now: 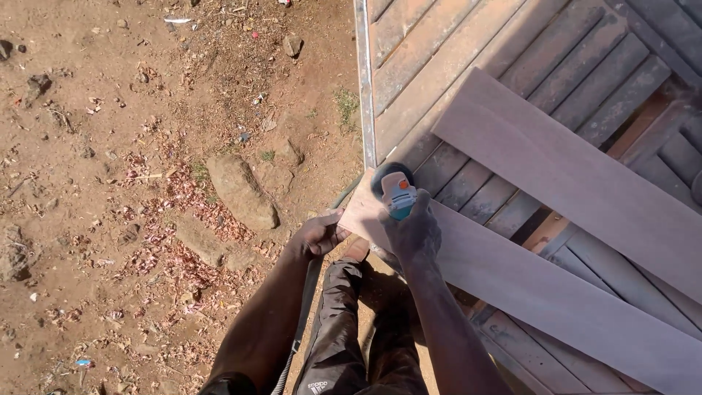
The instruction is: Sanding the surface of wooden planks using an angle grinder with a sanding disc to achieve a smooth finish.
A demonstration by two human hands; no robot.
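From the head camera, the plank (512, 281) lies flat on the slatted worktop (468, 51), its long axis running from near left toward the lower right. It is smooth, dusty and pale mauve-brown. The left hand (319, 234) curls its fingers over the plank's near corner. The right hand (414, 230) wraps its fingers around a teal and grey sander (395, 189) pressed on that end. A second plank (578, 175) lies parallel beyond.

Sander (395, 192) on near plank (541, 289); second plank (578, 175) behind; rock (243, 192) left.
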